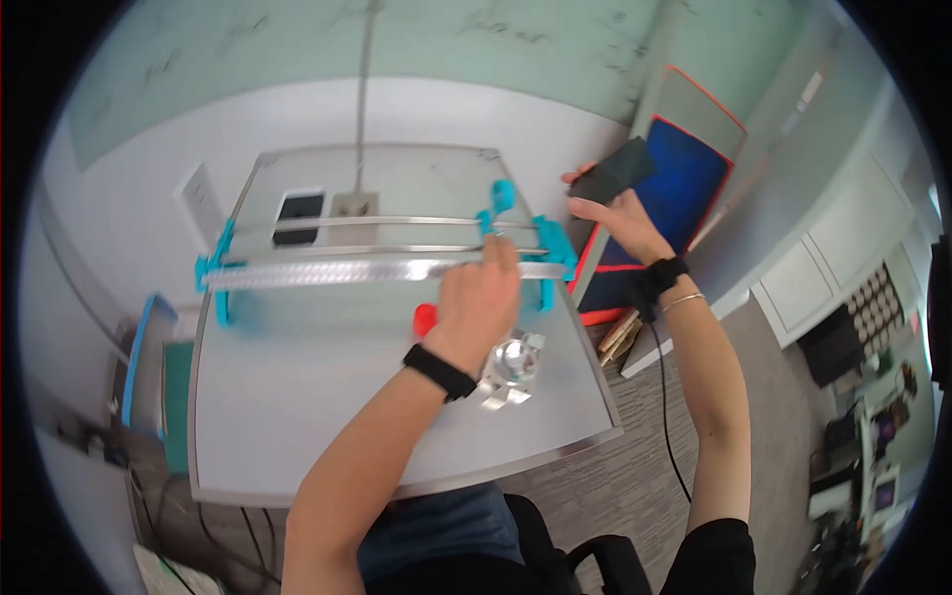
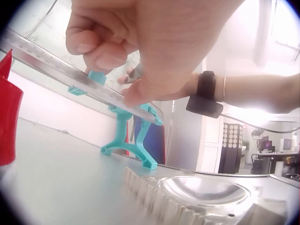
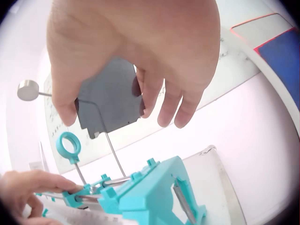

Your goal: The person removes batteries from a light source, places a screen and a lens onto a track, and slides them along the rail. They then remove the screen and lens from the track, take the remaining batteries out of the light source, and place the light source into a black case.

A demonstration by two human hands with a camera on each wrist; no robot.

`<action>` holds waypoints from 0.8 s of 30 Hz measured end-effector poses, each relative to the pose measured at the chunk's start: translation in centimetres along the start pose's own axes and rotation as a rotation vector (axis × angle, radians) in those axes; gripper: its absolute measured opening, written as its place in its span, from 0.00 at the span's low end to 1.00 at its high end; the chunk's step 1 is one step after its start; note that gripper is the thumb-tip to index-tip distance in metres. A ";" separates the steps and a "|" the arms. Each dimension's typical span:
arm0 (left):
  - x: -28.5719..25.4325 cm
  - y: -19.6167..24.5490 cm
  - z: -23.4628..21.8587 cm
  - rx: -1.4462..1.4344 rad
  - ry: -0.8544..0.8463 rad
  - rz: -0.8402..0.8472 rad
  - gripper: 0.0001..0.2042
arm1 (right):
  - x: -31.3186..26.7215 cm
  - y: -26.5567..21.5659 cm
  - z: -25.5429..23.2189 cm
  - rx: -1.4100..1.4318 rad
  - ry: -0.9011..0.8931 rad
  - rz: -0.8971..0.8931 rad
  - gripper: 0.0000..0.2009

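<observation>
My right hand (image 1: 623,213) is raised to the right of the table, holding a dark, see-through flat plate (image 3: 110,101) by its edges between thumb and fingers. My left hand (image 1: 481,297) reaches over a silver ruler bar (image 1: 347,272), its fingertips gripping a teal slider (image 3: 77,197) on the metal rods. From that slider rises a teal ring holder (image 3: 69,146). The rods and ruler run between teal end stands (image 2: 124,140). Under my left wrist lies a shiny metal part with a round dish (image 1: 516,362). A red object (image 2: 9,122) stands left of that hand.
On the table (image 1: 297,416), behind the rods, lie a black-and-white flat item (image 1: 299,218) and a metal base (image 1: 355,205) with a thin upright pole. Blue red-edged panels (image 1: 684,178) lean at the right. A cable (image 1: 666,416) hangs from my right wristband.
</observation>
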State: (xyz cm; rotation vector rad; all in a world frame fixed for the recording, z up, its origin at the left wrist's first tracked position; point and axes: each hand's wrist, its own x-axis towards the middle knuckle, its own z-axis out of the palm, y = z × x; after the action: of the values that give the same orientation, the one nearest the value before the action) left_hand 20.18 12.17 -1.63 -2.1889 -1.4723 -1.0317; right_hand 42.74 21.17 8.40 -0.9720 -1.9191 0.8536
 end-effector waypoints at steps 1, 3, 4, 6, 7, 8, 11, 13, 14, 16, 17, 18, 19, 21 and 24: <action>0.1 -0.3 0.0 0.038 -0.018 0.027 0.18 | -0.3 -0.5 -0.2 0.043 0.048 0.001 0.25; 0.3 -1.2 0.3 0.071 -0.060 0.099 0.19 | -1.5 -0.5 -0.6 0.072 0.145 -0.001 0.30; 0.5 -1.2 0.0 0.065 -0.055 0.153 0.19 | -2.4 -0.7 -0.7 0.158 0.143 0.032 0.31; 0.9 -1.0 -1.0 0.102 -0.137 0.163 0.20 | -4.8 -1.6 -0.3 0.311 0.129 0.084 0.33; 1.2 -0.8 -1.4 0.099 -0.139 0.195 0.20 | -5.7 -1.4 -0.2 0.338 0.122 0.097 0.31; 1.6 -0.6 -1.9 0.055 -0.137 0.223 0.18 | -6.7 -1.4 -0.7 0.392 0.104 0.128 0.31; 2.6 1.2 -1.9 -0.049 -0.131 0.249 0.18 | -9.4 -1.9 -1.0 0.539 0.126 0.186 0.29; 3.2 2.5 -1.0 -0.199 -0.089 0.316 0.19 | -10.8 -1.9 -0.9 0.635 0.139 0.224 0.28; 3.5 3.4 -0.7 -0.182 -0.090 0.299 0.19 | -11.3 -1.7 -1.0 0.636 0.144 0.228 0.27; 4.3 4.9 -0.2 -0.169 -0.152 0.249 0.20 | -12.2 -1.9 -1.0 0.630 0.147 0.261 0.25; 4.6 5.2 0.4 -0.151 -0.147 0.221 0.20 | -12.5 -1.9 -1.1 0.613 0.138 0.261 0.25; 4.8 5.2 0.9 -0.143 -0.181 0.243 0.21 | -12.7 -1.8 -1.1 0.598 0.129 0.261 0.26; 4.9 5.0 1.4 -0.137 -0.216 0.269 0.21 | -12.9 -1.8 -0.9 0.584 0.124 0.261 0.27; 4.9 4.6 1.8 -0.132 -0.242 0.256 0.21 | -13.3 -2.6 -0.5 0.580 0.085 0.266 0.29; 4.3 3.8 2.1 -0.114 -0.258 0.254 0.20 | -13.3 -3.0 0.2 0.578 0.052 0.288 0.33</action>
State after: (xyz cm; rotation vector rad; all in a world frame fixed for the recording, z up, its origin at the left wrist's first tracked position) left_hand 25.35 14.70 0.53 -2.5895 -1.2132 -0.7901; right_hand 46.74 8.28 6.16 -0.9013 -1.3762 1.4333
